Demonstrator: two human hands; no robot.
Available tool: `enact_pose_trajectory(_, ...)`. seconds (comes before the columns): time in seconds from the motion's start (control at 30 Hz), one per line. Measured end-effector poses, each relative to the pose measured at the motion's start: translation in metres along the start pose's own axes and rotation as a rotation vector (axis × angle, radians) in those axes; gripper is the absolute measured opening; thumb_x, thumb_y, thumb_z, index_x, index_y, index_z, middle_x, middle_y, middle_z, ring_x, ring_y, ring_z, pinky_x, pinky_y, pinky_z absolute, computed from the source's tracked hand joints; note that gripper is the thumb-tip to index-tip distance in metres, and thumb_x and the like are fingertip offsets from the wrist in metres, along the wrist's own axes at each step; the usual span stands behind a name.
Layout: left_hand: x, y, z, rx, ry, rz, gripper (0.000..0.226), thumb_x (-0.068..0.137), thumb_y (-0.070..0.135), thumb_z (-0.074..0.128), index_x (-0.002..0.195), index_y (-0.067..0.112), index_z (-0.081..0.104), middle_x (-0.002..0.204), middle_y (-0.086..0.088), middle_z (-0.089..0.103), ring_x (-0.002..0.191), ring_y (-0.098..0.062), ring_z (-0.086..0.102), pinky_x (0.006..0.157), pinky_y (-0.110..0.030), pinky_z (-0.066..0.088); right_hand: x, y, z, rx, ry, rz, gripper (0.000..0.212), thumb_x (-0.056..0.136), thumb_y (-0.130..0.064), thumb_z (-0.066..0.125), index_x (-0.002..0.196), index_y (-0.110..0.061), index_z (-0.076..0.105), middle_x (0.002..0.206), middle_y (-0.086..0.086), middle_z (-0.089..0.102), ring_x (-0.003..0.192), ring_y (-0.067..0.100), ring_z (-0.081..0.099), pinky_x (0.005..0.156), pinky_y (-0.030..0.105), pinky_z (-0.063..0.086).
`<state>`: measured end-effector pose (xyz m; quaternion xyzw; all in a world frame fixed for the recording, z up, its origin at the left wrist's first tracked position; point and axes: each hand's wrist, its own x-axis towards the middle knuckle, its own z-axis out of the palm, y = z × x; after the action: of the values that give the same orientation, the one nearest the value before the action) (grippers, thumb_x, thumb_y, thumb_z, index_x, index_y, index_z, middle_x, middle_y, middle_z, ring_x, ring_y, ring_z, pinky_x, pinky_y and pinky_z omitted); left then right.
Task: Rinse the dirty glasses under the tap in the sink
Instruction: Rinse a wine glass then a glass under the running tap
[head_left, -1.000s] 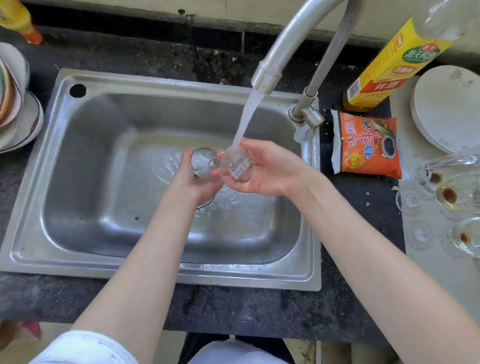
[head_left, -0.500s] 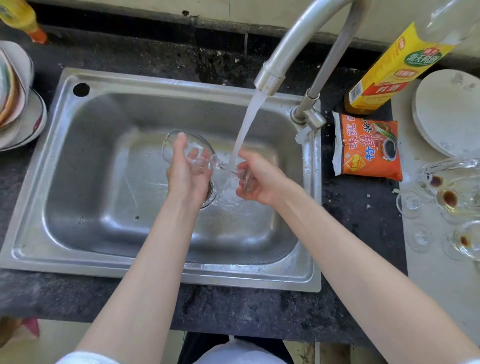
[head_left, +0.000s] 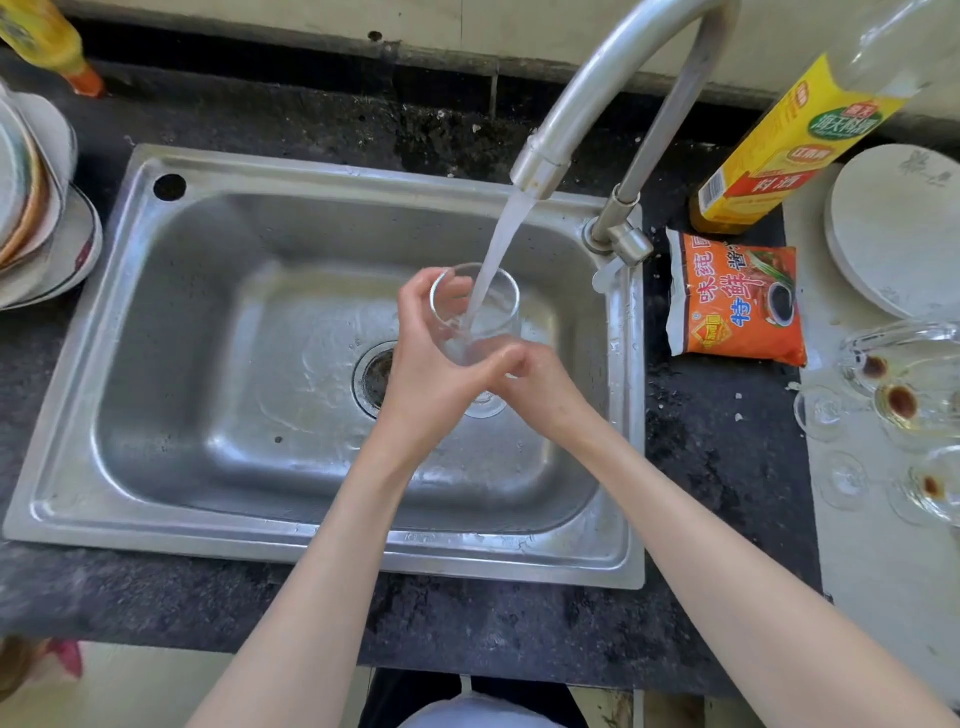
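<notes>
Half a second ago the wine glass (head_left: 475, 312) lay tipped on its side across both hands; now it stands mouth up under the tap (head_left: 582, 114), and the stream of water (head_left: 498, 244) falls straight into its bowl. Left hand (head_left: 431, 358) wraps around the bowl, fingers curled behind the glass wall and thumb on the near side. Right hand (head_left: 535, 379) sits just beside it, lower down, fingers curled in at the stem; the grip itself is partly hidden, but the hand appears closed on the glass. Its round foot shows below the two hands, above the sink (head_left: 322, 540) floor and just right of the drain (head_left: 374, 379). On the pale board (head_left: 883, 597) to the right lie more dirty glasses (head_left: 904, 400), some on their sides, with brown dregs in the bowls. Between them and the sink rests an orange packet (head_left: 737, 301) on the dark counter (head_left: 467, 634), and behind it stands a bottle with a yellow label (head_left: 789, 145). A round white plate (head_left: 893, 228) sits at the far right, and stacked dishes (head_left: 36, 208) sit at the left edge.
</notes>
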<state>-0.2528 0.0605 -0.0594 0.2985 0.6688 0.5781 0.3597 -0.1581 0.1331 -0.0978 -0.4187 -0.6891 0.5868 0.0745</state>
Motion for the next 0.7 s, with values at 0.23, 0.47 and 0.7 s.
enact_pose_trajectory(0.23, -0.01, -0.001, -0.006, 0.256, -0.055, 0.124, 0.082, 0.068, 0.023, 0.077, 0.135, 0.024, 0.03, 0.133, 0.006, 0.038, 0.123, -0.006, 0.041, 0.1, -0.027, 0.041, -0.006, 0.012, 0.002, 0.14, 0.009, -0.087, 0.024, 0.077, -0.02, 0.065, 0.093, -0.029, 0.049, 0.086, -0.021, 0.062, 0.081, 0.001, 0.06, 0.072, 0.018, 0.046)
enact_pose_trajectory(0.47, 0.004, -0.005, -0.034, 0.755, -0.206, 0.171, 0.017, 0.078, 0.026, 0.072, 0.094, 0.019, 0.07, 0.094, 0.011, 0.065, 0.093, -0.013, 0.054, 0.088, -0.034, 0.044, 0.003, 0.01, -0.026, -0.062, 0.04, -0.045, 0.033, 0.078, -0.016, 0.074, 0.098, -0.026, 0.049, 0.092, 0.011, 0.061, 0.072, 0.017, 0.052, 0.073, 0.033, 0.045)
enact_pose_trajectory(0.7, 0.018, -0.002, -0.044, 0.694, -0.655, -0.09, 0.027, 0.082, 0.013, 0.069, 0.107, 0.025, 0.071, 0.102, 0.015, 0.069, 0.086, 0.012, 0.055, 0.082, -0.012, 0.043, 0.005, -0.006, -0.036, -0.174, -0.298, 0.076, 0.047, 0.068, -0.02, 0.081, 0.1, -0.027, 0.048, 0.093, 0.002, 0.071, 0.085, 0.022, 0.065, 0.088, 0.041, 0.05)
